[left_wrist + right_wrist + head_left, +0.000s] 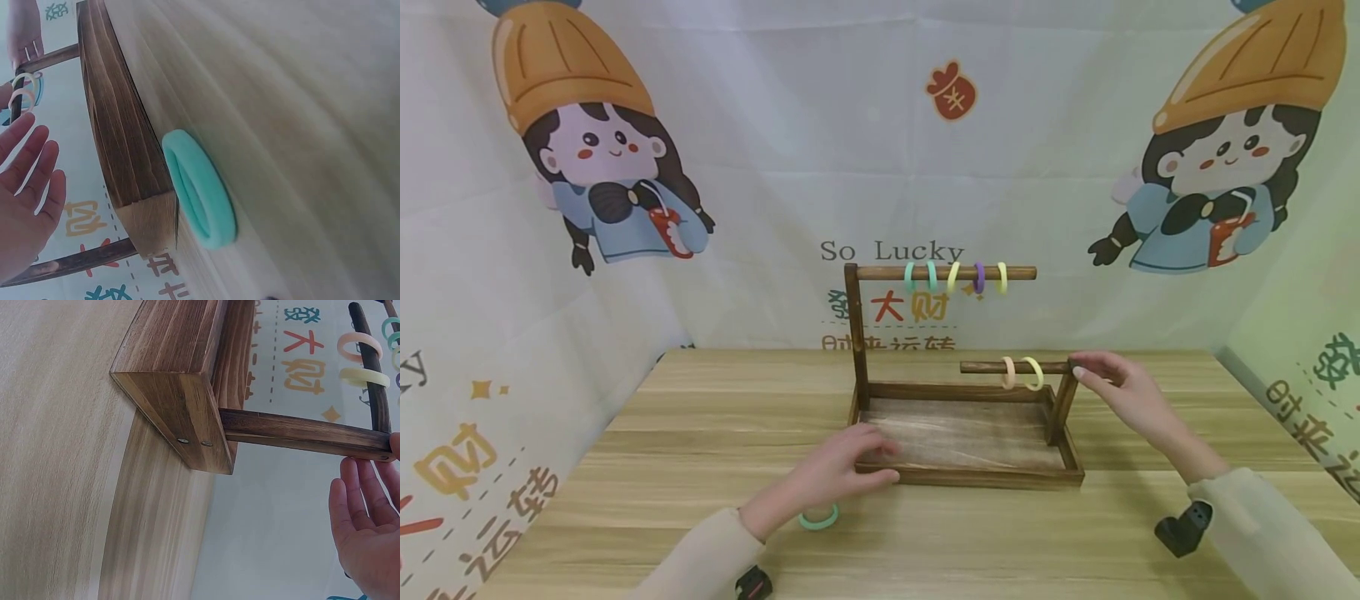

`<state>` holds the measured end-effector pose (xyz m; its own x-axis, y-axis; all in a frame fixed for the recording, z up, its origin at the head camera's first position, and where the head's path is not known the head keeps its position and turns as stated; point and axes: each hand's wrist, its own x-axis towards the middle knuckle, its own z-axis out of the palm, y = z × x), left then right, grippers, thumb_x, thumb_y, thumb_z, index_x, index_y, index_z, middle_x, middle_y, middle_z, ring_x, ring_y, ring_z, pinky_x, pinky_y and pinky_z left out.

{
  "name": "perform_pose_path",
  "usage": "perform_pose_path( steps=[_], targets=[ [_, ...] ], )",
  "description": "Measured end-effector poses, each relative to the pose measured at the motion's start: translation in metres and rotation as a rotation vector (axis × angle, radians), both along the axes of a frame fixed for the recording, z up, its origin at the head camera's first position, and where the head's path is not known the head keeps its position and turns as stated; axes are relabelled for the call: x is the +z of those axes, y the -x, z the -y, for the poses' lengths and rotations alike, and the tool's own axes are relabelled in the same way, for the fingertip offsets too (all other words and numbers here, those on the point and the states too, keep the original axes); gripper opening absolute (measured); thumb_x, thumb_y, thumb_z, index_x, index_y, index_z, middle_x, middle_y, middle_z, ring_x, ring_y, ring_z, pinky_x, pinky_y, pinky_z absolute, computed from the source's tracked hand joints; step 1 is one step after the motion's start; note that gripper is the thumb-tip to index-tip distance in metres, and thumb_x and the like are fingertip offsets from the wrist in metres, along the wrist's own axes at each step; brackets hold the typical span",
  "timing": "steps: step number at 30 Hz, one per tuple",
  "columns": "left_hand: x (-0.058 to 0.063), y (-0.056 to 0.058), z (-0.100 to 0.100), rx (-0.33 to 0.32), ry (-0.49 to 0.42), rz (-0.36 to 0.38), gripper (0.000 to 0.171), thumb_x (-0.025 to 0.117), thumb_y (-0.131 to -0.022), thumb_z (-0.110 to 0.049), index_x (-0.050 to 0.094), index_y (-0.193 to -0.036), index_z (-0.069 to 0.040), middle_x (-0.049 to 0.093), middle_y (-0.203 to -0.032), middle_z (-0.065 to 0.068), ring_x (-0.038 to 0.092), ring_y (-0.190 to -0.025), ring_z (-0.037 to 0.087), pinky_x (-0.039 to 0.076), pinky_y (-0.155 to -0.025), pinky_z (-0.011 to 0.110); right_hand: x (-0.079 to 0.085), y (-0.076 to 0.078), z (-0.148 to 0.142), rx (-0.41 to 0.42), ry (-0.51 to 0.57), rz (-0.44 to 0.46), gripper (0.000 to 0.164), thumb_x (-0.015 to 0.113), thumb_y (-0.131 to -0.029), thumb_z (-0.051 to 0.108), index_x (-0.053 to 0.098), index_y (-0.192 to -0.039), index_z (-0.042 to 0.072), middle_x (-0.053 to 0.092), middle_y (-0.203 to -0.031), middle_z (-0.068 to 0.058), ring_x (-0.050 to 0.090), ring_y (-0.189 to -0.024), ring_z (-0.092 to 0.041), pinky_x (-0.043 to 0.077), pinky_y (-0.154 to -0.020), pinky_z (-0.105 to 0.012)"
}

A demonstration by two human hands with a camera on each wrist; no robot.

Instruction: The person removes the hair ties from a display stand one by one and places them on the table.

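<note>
A dark wooden rack (856,333) has a tray base and two posts, each with a level bar. My right hand (1123,392) pinches the top of the short right post between thumb and fingers, as the right wrist view also shows. On that post's bar hang a peach ring (359,347) and a pale yellow ring (364,377). My left hand (861,457) is held with fingers extended over the tray's front left edge, holding nothing. A mint green ring (199,187) lies on the table in front of the tray, near my left wrist.
The tall left post's upper bar (880,273) carries several rings in green, yellow and purple (979,277). Beneath the rack is a wood-grain table (722,408). A printed cloth (775,125) hangs behind it and at both sides.
</note>
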<state>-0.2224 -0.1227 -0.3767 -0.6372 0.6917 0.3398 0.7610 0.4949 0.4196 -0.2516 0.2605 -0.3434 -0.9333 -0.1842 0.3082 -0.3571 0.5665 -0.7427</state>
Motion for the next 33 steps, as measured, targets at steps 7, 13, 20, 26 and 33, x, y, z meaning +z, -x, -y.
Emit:
perform_pose_path(
  steps=[7,13,20,26,33],
  targets=[
    [-0.001,0.012,-0.008,-0.006,-0.074,0.098,0.026,0.061,-0.084,-0.026,0.061,-0.102,-0.007,0.058,-0.099,0.001,0.054,-0.087,0.019,0.044,-0.076,0.032,0.0,0.0,0.0,0.0,0.003,0.0,0.046,0.044,-0.093,0.033,0.047,-0.123,-0.001,0.05,-0.117,-0.019,0.047,-0.103,-0.031,0.04,-0.079,-0.045],
    [-0.001,0.022,-0.013,-0.008,-0.135,0.125,0.025,0.063,-0.083,-0.022,0.06,-0.102,-0.006,0.058,-0.097,0.005,0.054,-0.085,0.021,0.045,-0.074,0.027,0.001,-0.001,0.0,0.001,0.008,-0.002,0.044,0.045,-0.093,0.031,0.047,-0.123,-0.001,0.05,-0.118,-0.02,0.047,-0.104,-0.031,0.041,-0.08,-0.045],
    [-0.001,0.027,-0.018,0.003,-0.151,0.156,0.027,0.064,-0.082,-0.019,0.059,-0.105,-0.005,0.058,-0.1,0.009,0.054,-0.086,0.025,0.047,-0.072,0.033,0.001,-0.001,0.0,0.009,0.022,0.014,0.043,0.045,-0.093,0.028,0.046,-0.125,-0.001,0.049,-0.119,-0.021,0.046,-0.105,-0.031,0.04,-0.081,-0.046],
    [-0.002,0.031,-0.022,0.011,-0.145,0.145,0.033,0.063,-0.083,-0.019,0.056,-0.111,-0.003,0.056,-0.101,0.01,0.054,-0.087,0.024,0.047,-0.071,0.034,0.001,0.0,-0.001,0.002,0.016,0.017,0.044,0.045,-0.093,0.03,0.046,-0.125,-0.001,0.048,-0.119,-0.021,0.046,-0.105,-0.033,0.04,-0.081,-0.047],
    [-0.002,0.04,-0.03,0.057,-0.13,0.127,0.034,0.063,-0.083,-0.023,0.055,-0.113,-0.009,0.056,-0.101,0.003,0.054,-0.089,0.017,0.046,-0.071,0.032,0.0,0.0,-0.001,0.004,0.014,0.011,0.046,0.045,-0.092,0.033,0.047,-0.124,-0.001,0.049,-0.118,-0.021,0.046,-0.105,-0.033,0.04,-0.08,-0.048]
  ],
)
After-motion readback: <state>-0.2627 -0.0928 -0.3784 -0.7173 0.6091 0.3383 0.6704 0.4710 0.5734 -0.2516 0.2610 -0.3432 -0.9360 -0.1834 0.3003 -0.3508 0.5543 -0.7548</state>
